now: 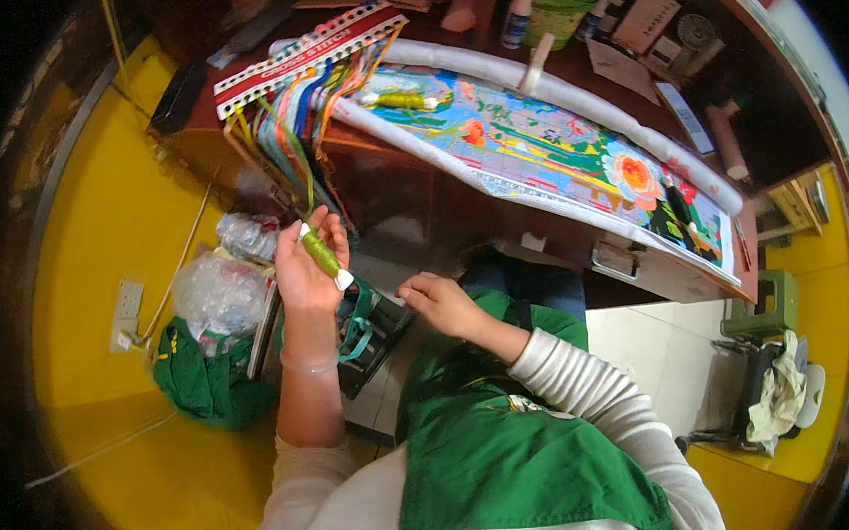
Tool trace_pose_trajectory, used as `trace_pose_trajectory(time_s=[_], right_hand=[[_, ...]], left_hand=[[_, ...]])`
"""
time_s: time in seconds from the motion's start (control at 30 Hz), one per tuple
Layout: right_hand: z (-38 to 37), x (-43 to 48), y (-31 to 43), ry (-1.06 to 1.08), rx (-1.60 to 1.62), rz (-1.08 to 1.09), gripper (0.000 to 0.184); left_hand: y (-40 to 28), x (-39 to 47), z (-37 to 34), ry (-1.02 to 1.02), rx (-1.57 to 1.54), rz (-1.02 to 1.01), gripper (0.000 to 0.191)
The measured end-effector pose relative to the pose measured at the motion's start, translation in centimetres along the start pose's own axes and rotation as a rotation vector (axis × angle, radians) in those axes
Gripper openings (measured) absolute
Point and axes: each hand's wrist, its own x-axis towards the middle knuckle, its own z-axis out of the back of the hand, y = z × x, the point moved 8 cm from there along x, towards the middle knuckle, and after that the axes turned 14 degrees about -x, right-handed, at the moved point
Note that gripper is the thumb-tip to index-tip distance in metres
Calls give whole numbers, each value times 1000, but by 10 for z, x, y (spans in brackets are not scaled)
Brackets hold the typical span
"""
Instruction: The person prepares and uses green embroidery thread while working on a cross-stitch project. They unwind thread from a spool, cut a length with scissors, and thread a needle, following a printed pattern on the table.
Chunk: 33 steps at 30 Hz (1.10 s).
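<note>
My left hand (pixel 311 265), palm up, holds a spool of olive-green thread (pixel 320 251) with white ends, below the hanging threads. My right hand (pixel 438 302) is beside it to the right, its fingers curled with the fingertips pinched together; whether a needle or thread is between them I cannot tell. Above, a red and white cross stitch thread organizer card (pixel 310 53) carries hanging skeins of many colours (pixel 295 119). On the desk lies a rolled cross-stitch fabric (pixel 519 140) with flower patterns, bearing another green spool (pixel 402 101) and a dark spool (pixel 677 204).
A wooden desk (pixel 419 184) holds a green basket (pixel 553 14), a white bottle (pixel 518 15) and a phone-like white object (pixel 684 117). Plastic bags (pixel 220 294) and a green cloth bag (pixel 207 376) stand at the left. A green stool (pixel 761 306) is at the right.
</note>
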Motion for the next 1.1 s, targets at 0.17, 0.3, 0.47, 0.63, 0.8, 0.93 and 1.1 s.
trace_pose_trajectory(time_s=[0.17,0.3,0.47,0.63,0.8,0.93,1.1], right_hand=[[55,-17,23,-155,-22,109,19],[86,-45,12,-229,-39,83,15],[87,-76,-23,-198,46,-113,15],[79,-89,-29,-128,51,-143,15],[86,-90,-15,-139,-3,-29,13],[123,-82,25,-208,-140,141,11],[183,-40,78,-333,-363,326,12]], left_hand=[[33,0,-15,130,-94,85,24],[42,-14,-38,71,57,-78,31],[44,-29,-67,58,168,-209,33],[49,-31,-74,115,174,-222,33],[67,-19,-66,188,9,-29,32],[81,-10,-67,214,-132,115,32],[83,-1,-54,148,-218,108,28]])
